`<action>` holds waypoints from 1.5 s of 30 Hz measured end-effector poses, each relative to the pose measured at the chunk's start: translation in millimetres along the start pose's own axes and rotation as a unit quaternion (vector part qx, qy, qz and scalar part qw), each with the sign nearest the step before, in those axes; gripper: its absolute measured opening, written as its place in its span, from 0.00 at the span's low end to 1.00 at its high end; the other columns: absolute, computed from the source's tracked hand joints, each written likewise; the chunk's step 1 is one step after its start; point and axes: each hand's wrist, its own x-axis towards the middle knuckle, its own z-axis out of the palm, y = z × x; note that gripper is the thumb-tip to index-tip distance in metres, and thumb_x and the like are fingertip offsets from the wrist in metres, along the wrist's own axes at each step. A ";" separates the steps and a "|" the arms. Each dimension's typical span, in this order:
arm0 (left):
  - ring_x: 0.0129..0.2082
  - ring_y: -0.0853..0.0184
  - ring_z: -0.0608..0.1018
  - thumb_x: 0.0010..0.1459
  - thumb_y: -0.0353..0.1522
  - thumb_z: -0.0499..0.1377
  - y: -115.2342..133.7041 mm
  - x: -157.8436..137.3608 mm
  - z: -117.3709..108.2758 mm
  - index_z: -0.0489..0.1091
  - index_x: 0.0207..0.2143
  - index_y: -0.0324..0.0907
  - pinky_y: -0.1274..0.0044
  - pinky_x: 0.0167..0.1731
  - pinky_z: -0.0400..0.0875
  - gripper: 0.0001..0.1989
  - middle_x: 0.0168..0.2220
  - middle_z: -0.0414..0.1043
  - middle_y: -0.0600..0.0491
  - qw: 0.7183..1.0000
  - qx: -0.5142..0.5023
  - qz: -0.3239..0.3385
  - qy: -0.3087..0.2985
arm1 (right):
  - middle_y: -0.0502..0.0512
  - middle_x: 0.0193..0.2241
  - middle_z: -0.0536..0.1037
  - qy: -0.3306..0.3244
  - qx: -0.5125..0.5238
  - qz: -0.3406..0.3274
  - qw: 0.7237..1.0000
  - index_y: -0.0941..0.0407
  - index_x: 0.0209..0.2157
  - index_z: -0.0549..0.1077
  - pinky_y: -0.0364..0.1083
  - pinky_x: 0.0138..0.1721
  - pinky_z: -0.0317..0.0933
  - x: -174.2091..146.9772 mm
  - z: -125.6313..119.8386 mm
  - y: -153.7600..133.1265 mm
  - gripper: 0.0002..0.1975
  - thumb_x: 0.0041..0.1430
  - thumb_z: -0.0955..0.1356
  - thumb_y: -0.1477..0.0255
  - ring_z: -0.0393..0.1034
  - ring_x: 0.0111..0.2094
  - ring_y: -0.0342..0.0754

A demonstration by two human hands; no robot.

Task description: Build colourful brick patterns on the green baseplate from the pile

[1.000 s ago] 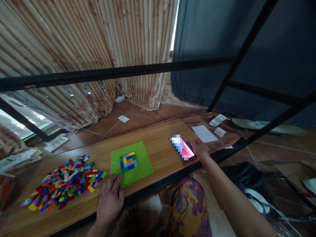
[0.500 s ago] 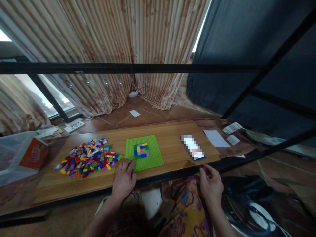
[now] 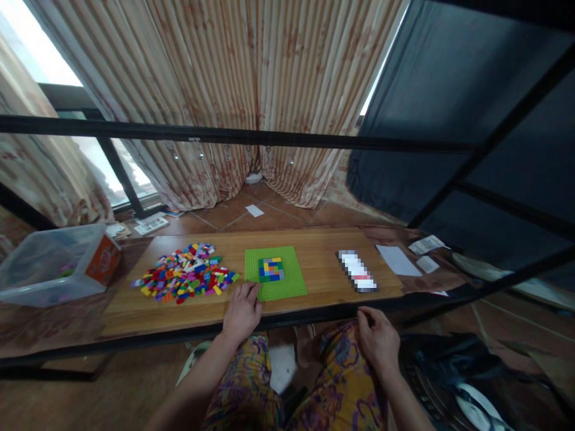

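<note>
My left hand (image 3: 243, 309) lies at the table's near side, its loosely bent fingers resting at the lower left corner of a green baseplate (image 3: 294, 281). It holds nothing that I can see. On the plate sits a small square of toy bricks (image 3: 271, 269) in green, blue, yellow, red and grey. A large heap of loose, many-coloured toy bricks (image 3: 186, 272) spreads left of that hand. My right hand (image 3: 380, 339) hovers or rests over my right thigh by the table edge; which one I cannot tell. Its fingers are half curled, thumb apart, with nothing visible in them.
A phone (image 3: 357, 271), its screen blurred out, lies on the wooden board (image 3: 321, 257) to the right. White paper (image 3: 398, 261) is beyond it. A clear plastic bin (image 3: 54, 269) stands at far left. A black metal bar (image 3: 314, 139) crosses in front of the curtains.
The whole view has shifted, so the table things appear farther right. My left hand stays by the baseplate corner; my right hand has drawn slightly back from the table edge. The bricks look the same.
</note>
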 end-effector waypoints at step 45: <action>0.51 0.57 0.67 0.59 0.27 0.51 -6.6 -0.4 6.1 0.63 0.56 0.41 0.63 0.52 0.66 0.22 0.51 0.64 0.44 0.999 -0.031 -0.012 -0.040 | 0.52 0.29 0.78 -0.096 0.411 -0.091 0.902 0.56 0.32 0.75 0.45 0.36 0.65 67.6 120.8 -189.3 0.10 0.56 0.65 0.66 0.71 0.32 0.45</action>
